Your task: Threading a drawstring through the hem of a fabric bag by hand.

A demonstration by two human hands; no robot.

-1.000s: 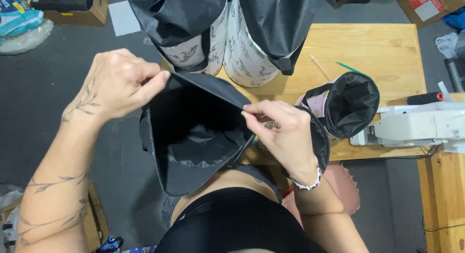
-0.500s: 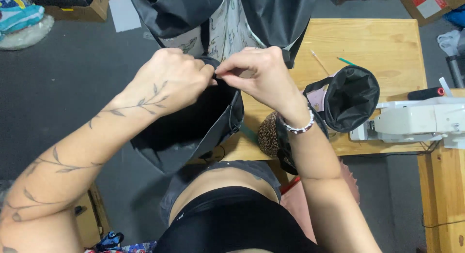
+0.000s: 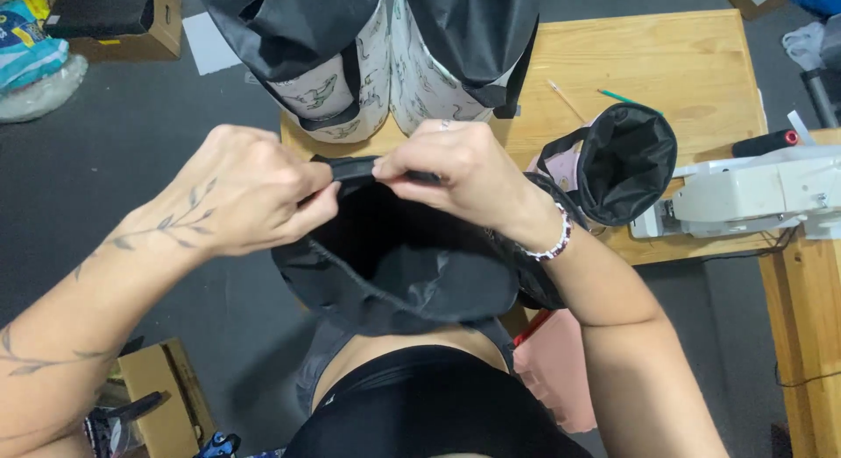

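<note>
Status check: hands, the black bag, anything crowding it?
Left hand and right hand both pinch the black fabric bag at its far rim. Mouth open. Printed bags hang close behind.

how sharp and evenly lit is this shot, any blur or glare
Head view: soft, even light with no hard shadows; both hands look slightly soft. The black bag they pinch is so dark that its inside shows almost no detail. Only a mild sheen on the black fabric; the wooden table is bright but not washed out.
</note>
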